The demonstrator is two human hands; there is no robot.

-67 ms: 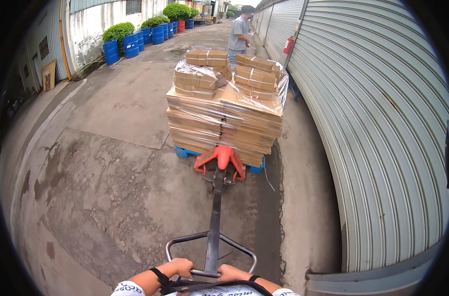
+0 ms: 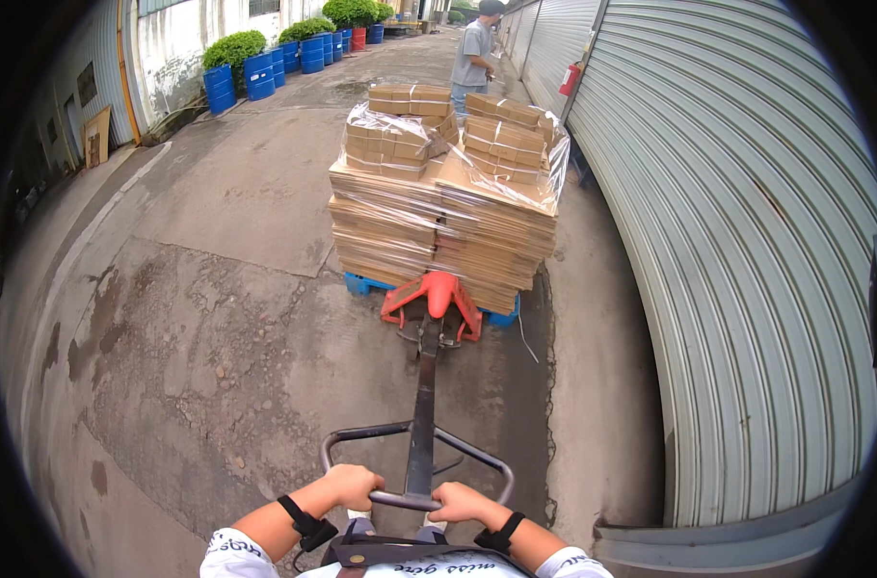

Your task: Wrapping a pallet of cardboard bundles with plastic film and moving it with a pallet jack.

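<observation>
My left hand (image 2: 354,486) and my right hand (image 2: 463,503) are both closed around the near bar of a pallet jack's looped handle (image 2: 366,433), one on each side of its dark shaft (image 2: 422,424). Ahead, the shaft meets the red pallet jack body (image 2: 440,292). A blue pallet (image 2: 361,283) sits on the jack, mostly covered by its load. Flat cardboard sheets (image 2: 385,231) are stacked on it in two columns under clear wrap. On top lie several strapped cardboard bundles (image 2: 388,151).
Ribbed roller shutters (image 2: 718,241) run close along the right, with a red fire extinguisher (image 2: 570,79). Beyond the load stands a person (image 2: 472,58) in grey. Blue barrels (image 2: 259,77) with plants line the far left wall. Rough, cracked concrete (image 2: 217,356) covers the ground.
Both hands, still gripping the handle, appear farther up the picture, with more of my forearms and my shoes showing. The load has shifted slightly up and right in view.
</observation>
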